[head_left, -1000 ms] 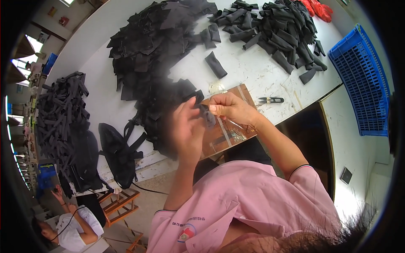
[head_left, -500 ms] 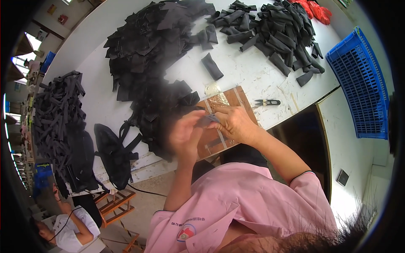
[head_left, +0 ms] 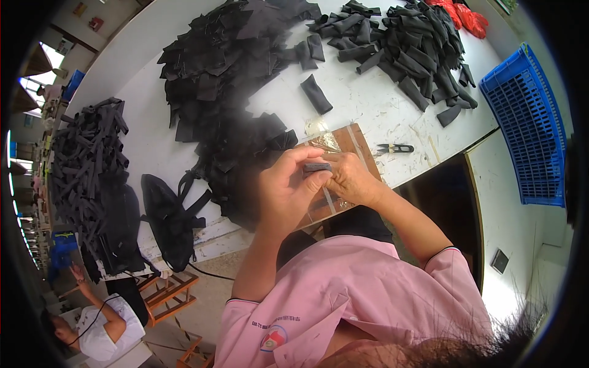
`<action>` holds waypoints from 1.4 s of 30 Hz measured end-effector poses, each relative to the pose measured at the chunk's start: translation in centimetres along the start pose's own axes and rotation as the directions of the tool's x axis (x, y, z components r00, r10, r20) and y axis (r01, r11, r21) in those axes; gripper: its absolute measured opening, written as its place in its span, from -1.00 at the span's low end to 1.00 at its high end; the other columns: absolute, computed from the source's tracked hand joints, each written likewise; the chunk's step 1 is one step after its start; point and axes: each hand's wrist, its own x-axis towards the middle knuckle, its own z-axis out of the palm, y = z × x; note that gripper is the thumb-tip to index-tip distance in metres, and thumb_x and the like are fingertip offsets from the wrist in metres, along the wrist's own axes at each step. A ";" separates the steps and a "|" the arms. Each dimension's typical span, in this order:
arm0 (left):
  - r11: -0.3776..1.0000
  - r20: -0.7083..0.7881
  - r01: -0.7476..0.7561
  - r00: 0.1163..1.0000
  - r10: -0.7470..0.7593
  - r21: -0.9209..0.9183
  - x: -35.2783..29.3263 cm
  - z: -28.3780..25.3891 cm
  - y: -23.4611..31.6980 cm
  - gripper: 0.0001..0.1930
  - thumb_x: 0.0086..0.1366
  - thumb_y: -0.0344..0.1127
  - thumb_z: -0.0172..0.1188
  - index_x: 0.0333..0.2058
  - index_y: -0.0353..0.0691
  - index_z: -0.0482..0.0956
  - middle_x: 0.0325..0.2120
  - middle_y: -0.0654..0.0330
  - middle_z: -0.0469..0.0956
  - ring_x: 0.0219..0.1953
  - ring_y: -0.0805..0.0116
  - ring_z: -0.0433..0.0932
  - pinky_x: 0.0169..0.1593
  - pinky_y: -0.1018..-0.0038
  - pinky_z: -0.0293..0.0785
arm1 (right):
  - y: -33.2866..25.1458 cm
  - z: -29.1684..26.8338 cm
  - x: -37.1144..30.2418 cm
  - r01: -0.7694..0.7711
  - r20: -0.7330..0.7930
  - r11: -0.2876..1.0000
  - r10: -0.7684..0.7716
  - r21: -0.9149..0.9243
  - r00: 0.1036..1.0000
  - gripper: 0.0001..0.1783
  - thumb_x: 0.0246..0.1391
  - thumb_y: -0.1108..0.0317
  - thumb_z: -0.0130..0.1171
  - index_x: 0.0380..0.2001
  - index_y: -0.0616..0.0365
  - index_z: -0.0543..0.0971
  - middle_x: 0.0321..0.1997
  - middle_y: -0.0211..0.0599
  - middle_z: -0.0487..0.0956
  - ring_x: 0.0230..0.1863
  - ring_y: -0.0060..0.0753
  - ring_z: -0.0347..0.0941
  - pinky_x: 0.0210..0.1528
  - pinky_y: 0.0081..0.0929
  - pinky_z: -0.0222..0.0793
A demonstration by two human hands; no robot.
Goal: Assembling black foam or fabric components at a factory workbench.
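Note:
A small dark grey fabric piece [head_left: 317,167] is pinched between my hands above a brown board [head_left: 363,146] with clear tape on it. My left hand [head_left: 288,187] has its thumb and fingers closed on the piece's near side. Against it, my right hand [head_left: 354,178] is curled, its fingertips partly hidden behind the piece and the left thumb. Thread snips [head_left: 396,148] lie on the white table just right of the board. Beyond the board lies a single dark fabric tube [head_left: 316,94].
Black fabric pieces [head_left: 208,86] form a large heap left of centre; finished-looking tubes [head_left: 417,55] pile up at far right. Dark strips [head_left: 89,165] and a black bag [head_left: 165,221] lie at left. A blue crate [head_left: 527,122] stands right. Another person [head_left: 107,325] sits lower left.
My left hand, blurred and more open before, has come in and closed on the fabric piece. The piece now shows as a folded strip between both hands. The view has shifted slightly.

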 end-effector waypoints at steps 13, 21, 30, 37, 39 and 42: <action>0.830 -0.200 -0.105 0.980 -0.007 -0.548 -1.4 -1.0 -2.4 -0.83 0.12 -0.47 0.02 -0.36 -0.48 0.46 -0.36 -0.04 0.52 -0.25 0.20 0.48 -0.06 0.37 0.33 | -0.6 0.7 0.4 0.004 0.009 0.984 -0.003 -0.180 1.000 -0.61 -0.06 0.07 0.06 -0.72 0.17 0.41 -0.67 -0.26 0.40 -0.58 -0.12 0.37 -0.55 -0.29 0.25; 0.955 -0.204 -0.140 0.975 0.088 -0.260 -0.9 -1.8 -2.4 -0.85 0.06 -0.60 -0.04 -0.39 -0.46 0.48 -0.40 0.02 0.52 -0.28 0.28 0.48 -0.11 0.46 0.36 | -0.2 0.6 0.3 -0.002 0.020 0.994 0.004 -0.112 1.000 -0.59 -0.04 0.06 0.07 -0.72 0.18 0.41 -0.72 -0.25 0.39 -0.63 -0.16 0.36 -0.59 -0.32 0.23; 0.659 -0.348 0.143 0.918 0.191 0.738 7.4 -4.9 -12.7 -0.88 0.04 -0.41 0.09 -0.43 -0.33 0.51 -0.47 0.09 0.52 -0.25 0.16 0.46 -0.19 0.32 0.38 | 1.3 -6.8 6.2 -0.252 -0.240 0.678 0.543 0.690 0.805 -0.42 0.11 -0.11 -0.18 -0.37 0.29 0.46 -0.58 -0.43 0.40 -0.54 -0.67 0.23 -0.46 -0.70 0.16; 0.308 -0.183 0.159 0.982 0.051 0.938 7.5 -7.3 -13.3 -0.91 -0.04 -0.39 0.20 -0.55 -0.23 0.48 -0.44 0.11 0.49 -0.36 0.16 0.44 -0.25 0.36 0.35 | -0.7 -1.2 -2.1 -0.592 0.188 0.562 0.614 0.577 0.766 -0.63 0.11 0.15 -0.05 -0.55 0.26 0.47 -0.65 -0.35 0.43 -0.61 -0.55 0.34 -0.57 -0.60 0.24; 0.719 -0.281 0.105 0.951 0.129 0.686 6.3 -8.0 -10.9 -0.93 0.04 -0.45 0.16 -0.49 -0.28 0.46 -0.43 0.17 0.50 -0.42 0.38 0.45 -0.24 0.56 0.34 | -2.5 -0.2 -2.6 -0.504 0.137 0.708 0.509 0.495 0.850 -0.68 0.08 0.21 -0.01 -0.56 0.27 0.46 -0.64 -0.28 0.44 -0.61 -0.48 0.36 -0.55 -0.56 0.26; 0.982 -0.389 0.017 0.919 0.058 0.187 3.1 -7.0 -5.6 -0.94 0.11 -0.50 0.11 -0.43 -0.33 0.43 -0.40 0.22 0.49 -0.41 0.58 0.41 -0.23 0.68 0.31 | -4.2 1.6 -2.3 -0.204 -0.091 0.956 0.227 0.209 0.970 -0.78 -0.09 0.31 0.15 -0.56 0.28 0.46 -0.59 -0.16 0.44 -0.57 -0.30 0.41 -0.52 -0.46 0.31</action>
